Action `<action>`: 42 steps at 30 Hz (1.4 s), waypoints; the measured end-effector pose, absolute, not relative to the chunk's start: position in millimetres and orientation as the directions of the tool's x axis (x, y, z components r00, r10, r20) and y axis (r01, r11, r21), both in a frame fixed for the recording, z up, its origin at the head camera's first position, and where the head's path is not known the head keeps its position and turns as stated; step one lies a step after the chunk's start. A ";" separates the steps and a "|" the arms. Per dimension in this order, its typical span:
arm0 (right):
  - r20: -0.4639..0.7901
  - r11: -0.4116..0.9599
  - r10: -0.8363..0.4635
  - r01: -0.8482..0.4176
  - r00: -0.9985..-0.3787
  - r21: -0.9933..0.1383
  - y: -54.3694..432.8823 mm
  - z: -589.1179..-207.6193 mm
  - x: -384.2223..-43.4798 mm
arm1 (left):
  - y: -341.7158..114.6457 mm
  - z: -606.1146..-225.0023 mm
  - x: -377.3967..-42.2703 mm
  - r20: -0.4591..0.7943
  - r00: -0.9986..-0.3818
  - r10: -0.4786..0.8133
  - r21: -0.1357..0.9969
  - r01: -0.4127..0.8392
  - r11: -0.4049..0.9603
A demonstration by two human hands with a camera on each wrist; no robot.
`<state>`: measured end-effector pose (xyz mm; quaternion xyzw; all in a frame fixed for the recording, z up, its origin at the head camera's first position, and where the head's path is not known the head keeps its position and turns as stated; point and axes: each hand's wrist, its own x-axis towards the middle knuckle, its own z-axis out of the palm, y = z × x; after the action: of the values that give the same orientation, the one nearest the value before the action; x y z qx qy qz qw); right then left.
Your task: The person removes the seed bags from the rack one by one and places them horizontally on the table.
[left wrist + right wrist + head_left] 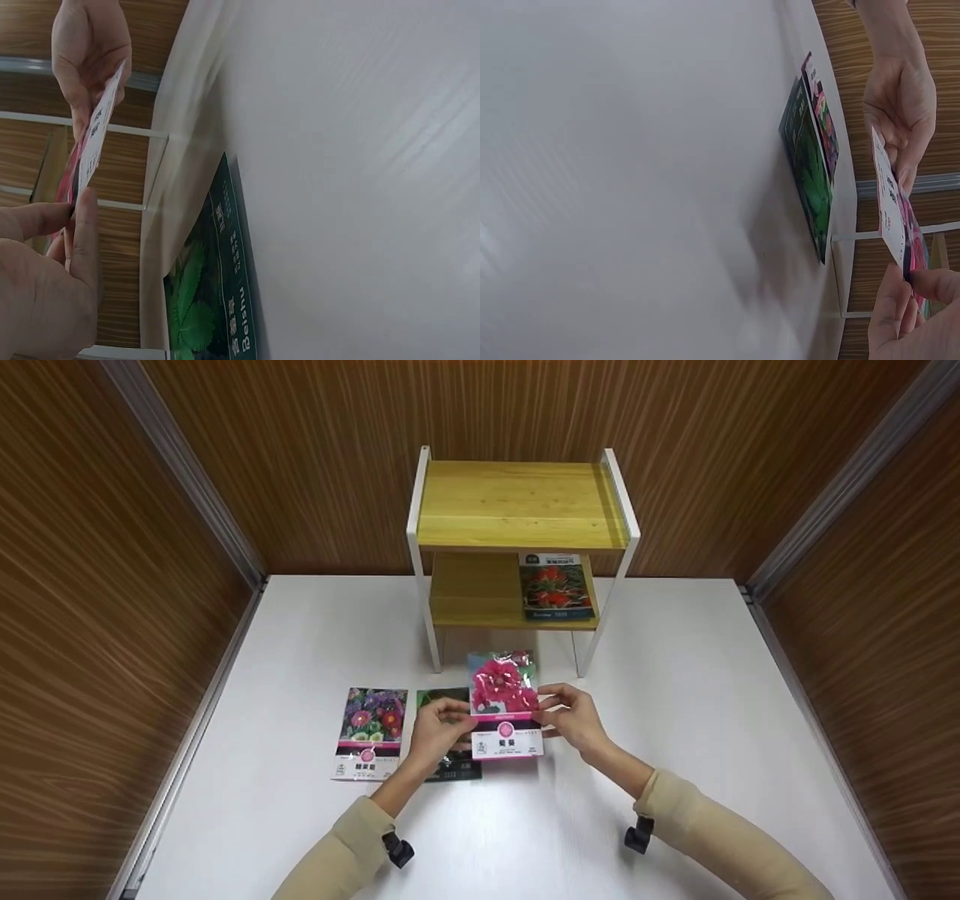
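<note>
Pink-flowered seed packet point(506, 701) held off the white worktop point(720, 682), short of the shelf unit's front edge, picture end toward the unit. Left hand point(433, 733) pinches its left edge between thumb and fingers; right hand point(576, 723) pinches the right edge likewise. Wrist views show the packet tilted.

Below and beside the left hand, a dark green leaf-pictured packet point(810, 171) lies on the worktop, partly covered in the head view. Just beside it, toward the worktop's left edge, a mixed-daisy packet point(369, 735), face up.

Two-tier shelf unit point(521, 506) near the worktop's back edge; red-flowered packet point(556, 589) on its lower board, by the front right corner.
</note>
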<state>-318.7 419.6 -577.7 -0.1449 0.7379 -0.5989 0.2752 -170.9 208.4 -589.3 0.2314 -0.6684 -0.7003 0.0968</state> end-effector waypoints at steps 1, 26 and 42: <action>-0.234 0.243 -0.541 0.116 -0.808 -0.963 420.4 -578.5 -318.4 | 209.0 -591.0 -171.1 -0.197 -0.874 -0.444 0.980 -0.175 -0.090; -0.276 0.339 -0.463 0.119 -0.843 -0.933 433.4 -608.4 -314.3 | 227.7 -619.9 -177.3 -0.202 -0.857 -0.475 0.977 -0.209 -0.039; -0.275 0.373 -0.433 0.107 -0.859 -0.922 435.8 -622.9 -319.1 | 239.0 -628.0 -183.9 -0.171 -0.835 -0.522 0.961 -0.259 0.100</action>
<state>-319.1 435.8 -622.9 -0.1030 0.7913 -0.5506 0.2452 -183.9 239.0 -628.0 0.2663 -0.7340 -0.6156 0.1068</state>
